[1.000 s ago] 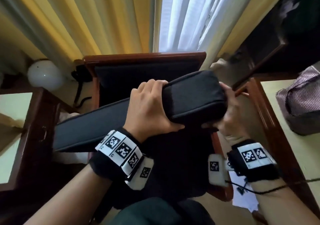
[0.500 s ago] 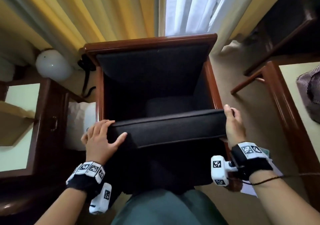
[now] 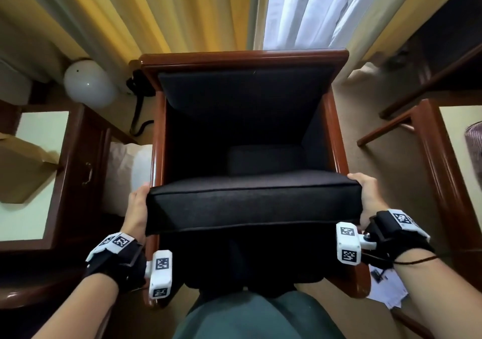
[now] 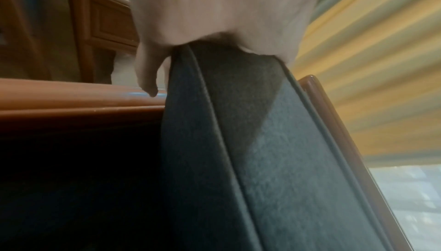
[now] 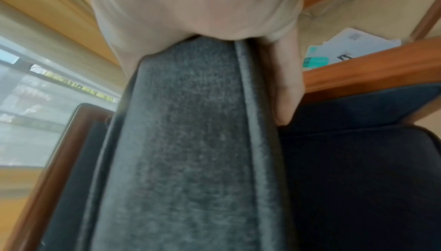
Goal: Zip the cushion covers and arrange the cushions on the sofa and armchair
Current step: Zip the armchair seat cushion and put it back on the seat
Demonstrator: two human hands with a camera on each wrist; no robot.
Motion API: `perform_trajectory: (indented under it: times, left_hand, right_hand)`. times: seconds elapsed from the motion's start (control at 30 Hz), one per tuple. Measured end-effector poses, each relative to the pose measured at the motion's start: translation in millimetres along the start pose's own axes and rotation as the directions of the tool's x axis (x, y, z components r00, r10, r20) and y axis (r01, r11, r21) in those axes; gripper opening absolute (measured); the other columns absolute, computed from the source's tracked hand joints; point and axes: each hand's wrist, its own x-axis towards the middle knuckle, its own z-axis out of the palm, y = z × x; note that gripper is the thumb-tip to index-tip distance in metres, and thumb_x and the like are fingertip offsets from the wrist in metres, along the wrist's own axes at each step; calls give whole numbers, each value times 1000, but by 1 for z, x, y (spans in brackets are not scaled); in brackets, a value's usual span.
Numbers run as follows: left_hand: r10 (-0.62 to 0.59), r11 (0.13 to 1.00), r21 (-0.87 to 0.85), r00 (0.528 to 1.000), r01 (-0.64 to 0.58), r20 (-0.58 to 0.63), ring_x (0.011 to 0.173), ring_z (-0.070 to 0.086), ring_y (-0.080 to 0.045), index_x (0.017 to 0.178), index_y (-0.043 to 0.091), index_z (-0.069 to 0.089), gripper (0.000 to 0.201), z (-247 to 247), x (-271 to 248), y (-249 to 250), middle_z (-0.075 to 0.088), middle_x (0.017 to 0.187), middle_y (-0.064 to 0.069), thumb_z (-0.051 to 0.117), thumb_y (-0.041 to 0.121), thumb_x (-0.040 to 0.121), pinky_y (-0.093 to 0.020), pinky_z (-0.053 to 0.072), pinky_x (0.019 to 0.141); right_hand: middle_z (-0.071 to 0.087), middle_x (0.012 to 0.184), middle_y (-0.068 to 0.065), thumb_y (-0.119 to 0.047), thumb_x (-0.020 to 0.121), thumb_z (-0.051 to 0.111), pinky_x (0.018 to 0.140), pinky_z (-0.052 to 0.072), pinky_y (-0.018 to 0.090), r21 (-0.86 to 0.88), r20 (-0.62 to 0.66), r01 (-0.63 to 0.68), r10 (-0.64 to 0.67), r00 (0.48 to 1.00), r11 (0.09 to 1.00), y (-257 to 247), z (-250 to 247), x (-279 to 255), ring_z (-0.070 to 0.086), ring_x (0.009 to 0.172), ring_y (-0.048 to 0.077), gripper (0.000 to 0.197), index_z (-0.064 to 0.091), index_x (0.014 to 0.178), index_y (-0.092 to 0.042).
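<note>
At the left, the left hand point(image 3: 137, 209) is clamped on the left end of the seat cushion point(image 3: 254, 207). In the left wrist view its palm is pressed against that end and the thumb point(image 4: 146, 70) hangs down the near face; the other fingers are hidden behind the cushion, so their curl cannot be told for certain, though the end is plainly gripped.

The cushion is held between the two hands, its long axis running left to right across the armchair point(image 3: 336, 140), level with the front of the wooden arms. It is carried above the seat well rather than laid in it. A smaller dark cushion point(image 3: 263, 160) lies deeper in the chair, at the far side beyond the held one.

At the right, the right hand point(image 3: 366, 195) is wrapped over the right end, fingers curled onto the top edge; in the right wrist view the thumb point(image 5: 286, 78) is laid along the piped seam.

Neither hand is nearer: the ends are held evenly. The seat lies below and farther away, so lowering and pushing toward the backrest is probably called for.
</note>
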Motion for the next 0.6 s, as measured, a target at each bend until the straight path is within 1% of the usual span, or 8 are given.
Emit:
perform_trajectory:
  times: [0.07, 0.13, 0.2, 0.23, 0.3, 0.37, 0.47, 0.6]
  left_hand:
    - [-127, 991, -43, 991, 129, 49, 88, 64, -28, 95, 22, 66, 46, 1, -6, 2, 70, 93, -6, 54, 64, 81, -41, 51, 81]
    - [-210, 972, -80, 968, 222, 139, 70, 60, -25, 79, 24, 66, 33, -1, -9, 3, 67, 72, -2, 57, 55, 81, -34, 47, 68]
    - [-232, 959, -126, 957, 255, 172, 69, 59, -27, 80, 22, 65, 26, -3, -10, 6, 64, 74, -3, 61, 48, 77, -35, 48, 69]
    - [-239, 954, -141, 956, 264, 170, 69, 60, -27, 82, 20, 64, 24, -4, -10, 7, 63, 77, -4, 62, 44, 76, -36, 49, 70]
    - [-243, 953, -148, 958, 266, 155, 70, 59, -28, 83, 19, 62, 18, -3, -11, 12, 62, 78, -5, 60, 36, 77, -38, 49, 71]
    - [-239, 954, -147, 960, 260, 145, 71, 59, -28, 82, 21, 63, 13, -1, -11, 18, 62, 80, -5, 59, 31, 76, -40, 50, 72]
    - [-188, 964, -165, 973, 209, 136, 73, 61, -26, 86, 26, 68, 15, 3, -8, 36, 65, 84, -2, 57, 27, 76, -40, 50, 74]
    - [-90, 982, -156, 988, 110, 129, 74, 61, -22, 87, 26, 69, 21, 12, -5, 77, 65, 88, 1, 50, 21, 82, -36, 49, 76]
  right_hand:
    - [68, 80, 9, -46, 63, 69, 78, 51, 39, 28, 59, -18, 16, 998, 999, 1, -2, -6, 62, 73, 31, 40, 69, 92, -18]
    - [70, 77, 10, -42, 65, 68, 89, 49, 44, 47, 79, -31, 27, 997, 998, 1, -4, -12, 62, 74, 31, 36, 69, 92, -17]
    - [71, 78, 11, -37, 64, 69, 86, 50, 44, 66, 45, -46, 44, 998, 997, 2, -5, -13, 63, 76, 31, 36, 69, 93, -15]
    - [71, 85, 12, -35, 60, 71, 84, 51, 45, 82, 15, -52, 51, 999, 995, 1, -4, -14, 65, 80, 32, 41, 69, 96, -14]
    - [73, 105, 14, -29, 42, 74, 81, 54, 55, 127, -61, -35, 43, 997, 991, 0, -3, -7, 69, 92, 36, 67, 70, 107, -14]
    - [72, 113, 15, -26, 34, 73, 76, 53, 62, 161, -110, 7, 11, 994, 987, -4, -3, 3, 70, 94, 36, 82, 68, 115, -15]
    - [70, 107, 14, -22, 43, 70, 69, 57, 54, 198, -166, 89, -56, 985, 976, -23, 5, -5, 68, 82, 32, 77, 64, 120, -14]
    - [71, 105, 12, -21, 51, 66, 65, 59, 47, 201, -188, 167, -130, 974, 965, -52, 13, -10, 69, 81, 30, 68, 65, 118, -13]
